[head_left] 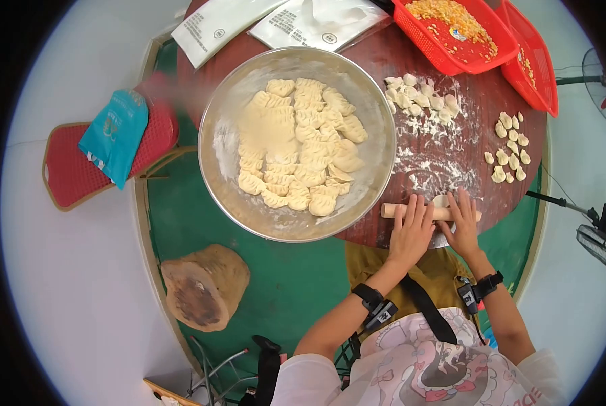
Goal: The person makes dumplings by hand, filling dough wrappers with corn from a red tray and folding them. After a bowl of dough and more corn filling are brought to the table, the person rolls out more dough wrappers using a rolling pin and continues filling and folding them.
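There are 2 hands, 1 rolling pin, 1 basin and 2 baskets.

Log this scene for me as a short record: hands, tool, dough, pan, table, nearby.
Left hand: fingers spread on the pin
Right hand: fingers on the pin's other end
Tool: wooden pin, lying crosswise in front of the person
Dough: small piece at the pin, partly hidden
Pan: wide, metal, holding rows of pleated dumplings
Table: dark red, floured, with two groups of small lumps
Nearby: red baskets, blue bag on a chair
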Available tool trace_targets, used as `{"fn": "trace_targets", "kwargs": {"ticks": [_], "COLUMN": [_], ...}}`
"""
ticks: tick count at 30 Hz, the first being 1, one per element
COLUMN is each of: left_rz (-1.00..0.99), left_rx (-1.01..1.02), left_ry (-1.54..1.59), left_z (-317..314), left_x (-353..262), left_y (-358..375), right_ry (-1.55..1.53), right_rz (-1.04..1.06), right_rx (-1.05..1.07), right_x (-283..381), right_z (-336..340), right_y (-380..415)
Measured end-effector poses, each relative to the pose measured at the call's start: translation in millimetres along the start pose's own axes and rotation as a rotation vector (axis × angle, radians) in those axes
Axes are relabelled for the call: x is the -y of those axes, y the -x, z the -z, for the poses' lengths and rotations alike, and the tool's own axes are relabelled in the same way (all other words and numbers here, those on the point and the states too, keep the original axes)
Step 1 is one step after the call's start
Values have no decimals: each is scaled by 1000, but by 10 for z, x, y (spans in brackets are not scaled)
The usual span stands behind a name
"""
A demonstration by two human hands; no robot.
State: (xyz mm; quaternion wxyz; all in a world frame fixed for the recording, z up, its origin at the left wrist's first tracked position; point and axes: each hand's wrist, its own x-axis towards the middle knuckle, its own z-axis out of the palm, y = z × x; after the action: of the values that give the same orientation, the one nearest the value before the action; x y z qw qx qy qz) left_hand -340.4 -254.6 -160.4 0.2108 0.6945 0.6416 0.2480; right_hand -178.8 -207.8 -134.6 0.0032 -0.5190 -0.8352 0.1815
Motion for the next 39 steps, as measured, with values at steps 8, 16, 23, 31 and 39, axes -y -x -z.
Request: {"fn": "trace_targets", "kwargs": {"ticks": [8, 16, 23, 31, 39], "left_rz": [6, 60, 68, 43, -8], "left_rx": [-22, -51, -114, -75, -97], "left_ry": [-95, -49, -80, -38, -34], "left_z": [-76, -134, -191, -158, -217], "left_x": [116, 159, 246, 168, 174], "left_y": [-284, -413, -689, -366, -291], "right_ry": [112, 329, 392, 317, 305], "right_rz": [-115, -134, -148, -108, -76], "right_rx": [41, -106, -148, -93, -83], "right_x": [-90, -91, -169, -126, -151], "right_z": [-82, -131, -136, -188, -187], "right_y": [-56, -317, -599, -267, -245]}}
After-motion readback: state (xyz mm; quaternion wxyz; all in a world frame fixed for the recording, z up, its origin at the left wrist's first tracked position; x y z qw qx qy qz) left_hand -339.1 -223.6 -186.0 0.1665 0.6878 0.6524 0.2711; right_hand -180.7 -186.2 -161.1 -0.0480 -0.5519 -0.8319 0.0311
